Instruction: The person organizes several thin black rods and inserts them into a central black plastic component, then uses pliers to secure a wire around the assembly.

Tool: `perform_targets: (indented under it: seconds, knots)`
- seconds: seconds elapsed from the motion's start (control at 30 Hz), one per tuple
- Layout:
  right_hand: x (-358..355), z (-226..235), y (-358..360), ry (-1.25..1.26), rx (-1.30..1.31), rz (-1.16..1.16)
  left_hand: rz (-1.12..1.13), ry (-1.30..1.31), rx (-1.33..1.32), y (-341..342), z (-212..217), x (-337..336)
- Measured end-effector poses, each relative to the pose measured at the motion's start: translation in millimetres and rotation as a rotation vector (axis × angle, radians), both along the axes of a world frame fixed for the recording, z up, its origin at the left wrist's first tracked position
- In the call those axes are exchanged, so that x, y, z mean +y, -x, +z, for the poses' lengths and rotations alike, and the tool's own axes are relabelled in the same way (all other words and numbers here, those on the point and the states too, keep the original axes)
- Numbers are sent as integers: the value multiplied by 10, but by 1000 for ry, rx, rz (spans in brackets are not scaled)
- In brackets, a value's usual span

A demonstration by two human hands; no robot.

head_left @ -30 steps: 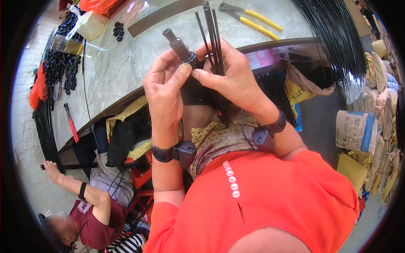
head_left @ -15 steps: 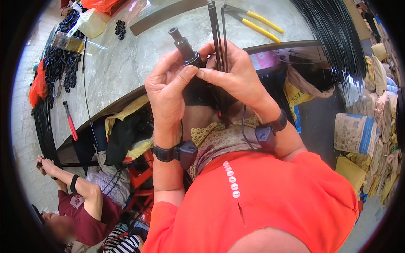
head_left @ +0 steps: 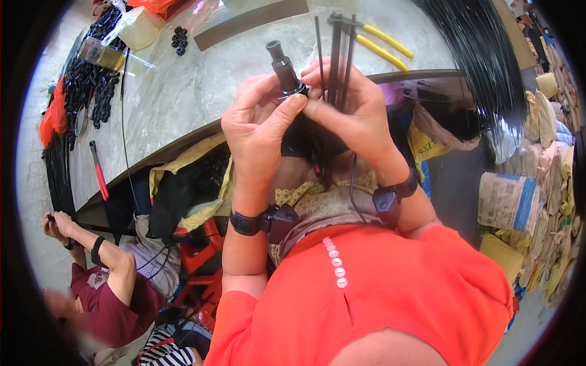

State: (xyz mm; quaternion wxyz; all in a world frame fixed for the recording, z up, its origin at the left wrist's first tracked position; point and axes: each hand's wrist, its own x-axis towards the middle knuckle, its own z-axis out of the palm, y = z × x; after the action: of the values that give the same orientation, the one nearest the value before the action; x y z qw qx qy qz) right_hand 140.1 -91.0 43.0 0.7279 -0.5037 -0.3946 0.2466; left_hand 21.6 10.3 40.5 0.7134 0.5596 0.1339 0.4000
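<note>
Between the fingers of my left hand (head_left: 256, 119) is a black stepped cylindrical fitting (head_left: 283, 68), its narrow end pointing up and away. The thumb presses against its wider collar. My right hand (head_left: 360, 116) is closed around several thin black rods (head_left: 335, 58) that stand up past its fingers. Its thumb, a little blurred, meets the left thumb beside the fitting's collar. What lies between the two thumbs is too small to make out. Just beyond the rods, yellow-handled pliers (head_left: 384, 53) lie on the table.
The grey table (head_left: 183, 97) carries a dark flat strip (head_left: 250, 24), a small black cluster of parts (head_left: 179, 41), a heap of black parts (head_left: 91, 79) and a red-handled tool (head_left: 99, 174). Long black strands (head_left: 482, 61) hang over the right edge. A co-worker (head_left: 116, 293) sits at left.
Both hands and the fitting appear slightly farther right. The rods in my right hand have spread apart, and the right thumb has shifted at the collar. The co-worker's hands appear lower left.
</note>
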Motion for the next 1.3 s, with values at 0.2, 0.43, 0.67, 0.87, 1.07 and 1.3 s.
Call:
perform_targets:
  seconds: [0.2, 0.43, 0.67, 0.87, 1.07, 1.3]
  knots:
    - [36, 353, -244, 17, 130, 86, -35, 49, 1, -61, 4, -56]
    - [152, 457, -406, 176, -15, 216, -86, 42, -24, -86, 8, -79]
    - [192, 465, -439, 140, 38, 280, -92, 18, -14, -107, -2, -88]
    - [206, 455, -405, 139, 99, 250, -103, 19, -3, -114, -12, -106]
    - [176, 462, -367, 108, 101, 237, -90, 35, -17, -109, 9, -143]
    - [171, 407, -366, 18, 122, 274, -101, 50, 41, -75, 40, -129]
